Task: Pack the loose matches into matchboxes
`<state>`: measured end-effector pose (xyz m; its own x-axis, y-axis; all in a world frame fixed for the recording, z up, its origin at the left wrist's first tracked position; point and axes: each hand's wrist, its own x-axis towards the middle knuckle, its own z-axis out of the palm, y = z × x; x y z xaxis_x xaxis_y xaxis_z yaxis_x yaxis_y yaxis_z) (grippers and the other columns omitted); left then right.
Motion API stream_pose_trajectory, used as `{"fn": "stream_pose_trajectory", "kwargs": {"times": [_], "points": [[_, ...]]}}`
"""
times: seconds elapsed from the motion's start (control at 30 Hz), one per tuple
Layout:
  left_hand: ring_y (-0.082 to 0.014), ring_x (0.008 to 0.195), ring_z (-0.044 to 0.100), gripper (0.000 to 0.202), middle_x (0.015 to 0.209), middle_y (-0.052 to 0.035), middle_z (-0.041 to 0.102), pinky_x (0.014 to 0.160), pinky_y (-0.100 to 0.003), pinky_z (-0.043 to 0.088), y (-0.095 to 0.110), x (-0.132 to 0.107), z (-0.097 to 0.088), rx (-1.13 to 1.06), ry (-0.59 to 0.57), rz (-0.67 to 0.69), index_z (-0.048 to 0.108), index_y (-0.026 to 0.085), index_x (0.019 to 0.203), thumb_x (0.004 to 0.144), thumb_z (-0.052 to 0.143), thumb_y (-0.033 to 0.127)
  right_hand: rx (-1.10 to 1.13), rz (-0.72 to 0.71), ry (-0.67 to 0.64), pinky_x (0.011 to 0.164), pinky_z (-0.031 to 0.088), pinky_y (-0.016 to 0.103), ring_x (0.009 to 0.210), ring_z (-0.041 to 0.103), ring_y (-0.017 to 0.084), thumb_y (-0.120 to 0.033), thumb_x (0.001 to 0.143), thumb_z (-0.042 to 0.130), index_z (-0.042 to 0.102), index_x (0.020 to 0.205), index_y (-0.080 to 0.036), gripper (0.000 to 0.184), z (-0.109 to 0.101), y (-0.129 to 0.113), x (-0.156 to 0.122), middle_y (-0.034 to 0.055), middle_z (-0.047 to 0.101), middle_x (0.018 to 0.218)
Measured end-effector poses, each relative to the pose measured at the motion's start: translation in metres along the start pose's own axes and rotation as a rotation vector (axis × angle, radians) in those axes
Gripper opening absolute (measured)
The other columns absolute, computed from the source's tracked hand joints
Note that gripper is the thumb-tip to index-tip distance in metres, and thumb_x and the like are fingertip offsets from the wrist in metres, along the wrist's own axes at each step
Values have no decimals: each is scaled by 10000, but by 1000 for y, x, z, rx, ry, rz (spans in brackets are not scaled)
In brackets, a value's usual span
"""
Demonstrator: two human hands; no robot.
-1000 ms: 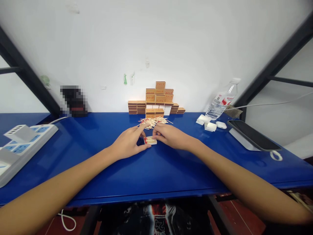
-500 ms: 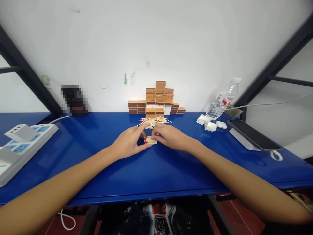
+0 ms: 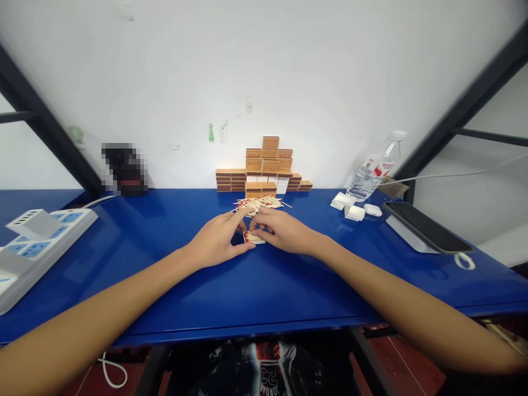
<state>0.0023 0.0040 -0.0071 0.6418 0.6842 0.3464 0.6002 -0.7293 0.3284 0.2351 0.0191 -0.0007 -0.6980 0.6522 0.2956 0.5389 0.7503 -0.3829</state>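
Observation:
A small white matchbox tray (image 3: 259, 242) lies on the blue desk, filled with red-tipped matches (image 3: 249, 237). My left hand (image 3: 218, 237) steadies it, thumb along the near side and fingers curled round the far left. Over the tray, my right hand (image 3: 282, 229) is pinched, its thumb and fingertips on the matches; exactly how many they grip is hidden. Just beyond both hands is a loose heap of matches (image 3: 264, 203). Behind that, matchboxes (image 3: 270, 164) are stacked in a stepped pile against the wall, with white trays (image 3: 282, 186) among them.
At the left lies a power strip (image 3: 49, 242) with plugs. To the right are a water bottle (image 3: 373, 168), small white boxes (image 3: 355, 212), an earbud case (image 3: 373, 210) and a phone (image 3: 427, 228) propped at a slant. The desk's front edge (image 3: 256, 333) is close to me.
My right hand's fingertips have shifted slightly left over the matches in the tray. My left hand and the tray have stayed in place.

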Motion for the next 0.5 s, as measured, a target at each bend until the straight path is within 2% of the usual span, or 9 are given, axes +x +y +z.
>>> {"fn": "stream_pose_trajectory", "kwargs": {"times": [0.27, 0.5], "points": [[-267, 1026, 670, 738, 1112, -67, 719, 875, -410, 535, -2, -1, 1, -2, -6, -5, 350, 246, 1546, 918, 701, 415, 5, -15, -38, 723, 411, 294, 798, 523, 169, -207, 1004, 574, 696, 991, -189, 124, -4, -1, -1, 41, 552, 905], [-269, 1036, 667, 745, 1124, -69, 716, 889, -412, 532, -2, 0, 1, -3, -9, 3, 350, 239, 1548, 916, 705, 412, 4, -22, -13, 732, 419, 296, 797, 534, 167, -199, 1004, 563, 694, 996, -189, 132, -3, -2, -1, 38, 553, 901]]}}
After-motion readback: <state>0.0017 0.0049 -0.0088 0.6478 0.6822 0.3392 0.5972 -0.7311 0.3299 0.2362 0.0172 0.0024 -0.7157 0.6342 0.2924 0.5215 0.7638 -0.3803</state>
